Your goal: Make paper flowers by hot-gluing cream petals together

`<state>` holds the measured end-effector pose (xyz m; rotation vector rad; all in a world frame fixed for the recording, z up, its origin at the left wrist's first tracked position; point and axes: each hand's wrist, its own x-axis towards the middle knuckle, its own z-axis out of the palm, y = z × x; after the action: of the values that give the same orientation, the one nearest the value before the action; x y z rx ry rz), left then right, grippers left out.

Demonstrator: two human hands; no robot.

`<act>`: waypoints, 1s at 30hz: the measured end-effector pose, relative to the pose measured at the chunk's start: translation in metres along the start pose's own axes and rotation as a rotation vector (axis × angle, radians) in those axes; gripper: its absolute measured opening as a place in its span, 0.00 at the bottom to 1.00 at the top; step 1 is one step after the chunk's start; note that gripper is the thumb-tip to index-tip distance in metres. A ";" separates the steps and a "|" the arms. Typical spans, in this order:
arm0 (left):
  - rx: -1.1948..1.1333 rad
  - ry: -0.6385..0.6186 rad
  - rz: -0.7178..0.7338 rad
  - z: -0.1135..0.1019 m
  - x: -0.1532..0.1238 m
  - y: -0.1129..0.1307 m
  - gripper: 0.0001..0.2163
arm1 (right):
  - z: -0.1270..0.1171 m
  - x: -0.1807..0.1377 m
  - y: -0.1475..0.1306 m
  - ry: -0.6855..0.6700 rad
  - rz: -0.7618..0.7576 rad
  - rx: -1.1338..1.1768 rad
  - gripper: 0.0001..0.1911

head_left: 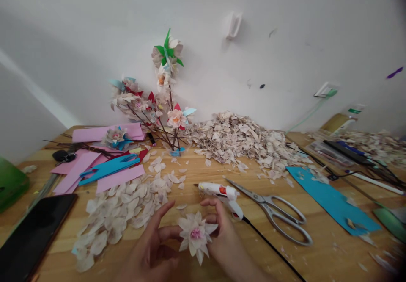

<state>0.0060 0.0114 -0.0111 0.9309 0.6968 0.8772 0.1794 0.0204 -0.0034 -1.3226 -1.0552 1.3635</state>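
Handmade white flower (196,236) with pink centre, low centre of frame, held between both hands above wooden table (330,256). Left hand (151,248): fingers spread, thumb and index touching flower's left edge. Right hand (223,235): fingers curled behind flower, pinching its right side. Glue gun (222,194) just beyond right hand; scissors (275,212) beside it, right. Loose petal pile (120,205) left of hands. Finished flower bouquet (158,100) upper centre, against wall.
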 end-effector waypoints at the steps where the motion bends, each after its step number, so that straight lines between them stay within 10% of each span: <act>1: 0.000 -0.008 0.010 -0.002 0.000 -0.002 0.35 | -0.001 0.000 0.001 -0.003 -0.007 -0.014 0.26; 30: -0.295 0.002 -0.210 0.008 0.009 0.017 0.57 | -0.005 -0.001 0.003 0.010 -0.158 -0.033 0.21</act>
<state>0.0111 0.0214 0.0064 0.5824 0.6333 0.7691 0.1838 0.0191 -0.0069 -1.2406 -1.1551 1.2255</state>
